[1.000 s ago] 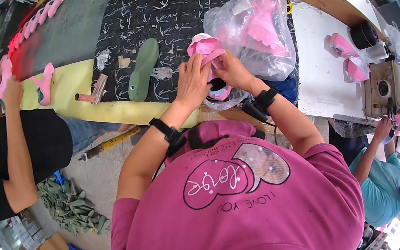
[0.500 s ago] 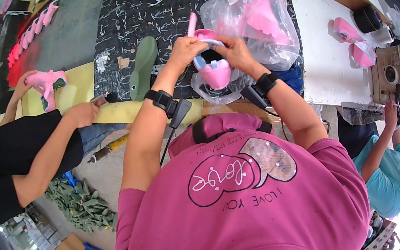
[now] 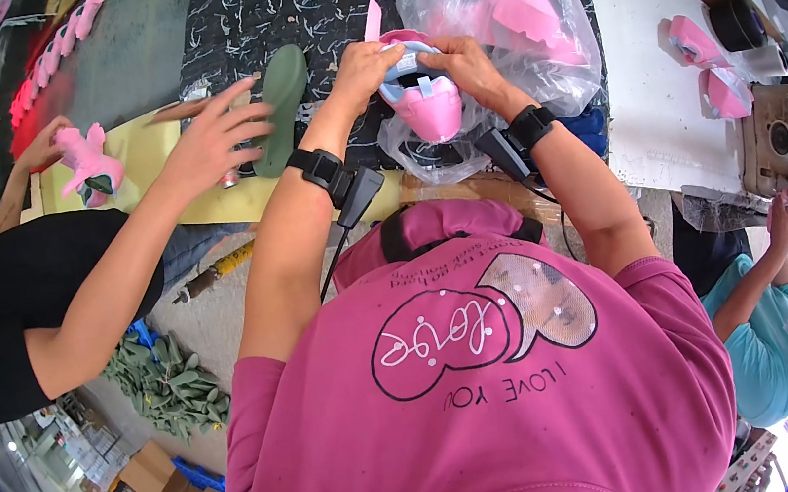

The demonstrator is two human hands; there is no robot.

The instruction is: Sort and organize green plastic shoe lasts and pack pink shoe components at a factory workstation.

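Between my two hands a pink shoe upper [image 3: 432, 114] with a light blue lining is held over the table, its rounded toe pointing toward me. My left hand [image 3: 365, 72] pinches the lined collar on its left side, and a pink strap sticks up beyond the fingers. Across from it, my right hand [image 3: 470, 69] grips the collar's right side, thumb on the edge. A pale label shows inside the opening. Left of my left hand lies a dark green shoe last or sole form [image 3: 283, 111]. Clear plastic bags lie under and beside the upper.
A clear bag of pink uppers [image 3: 523, 15] sits at right on the black, thread-strewn mat [image 3: 233, 8]. On the left a co-worker holds another pink upper [image 3: 90, 167] and reaches toward the green form. A sewing machine [image 3: 778, 136] and another person are far right.
My hands and the upper appear slightly higher in view, and more of the label inside shows. The co-worker's near hand has moved up and right, fingers spread, close to the green form.
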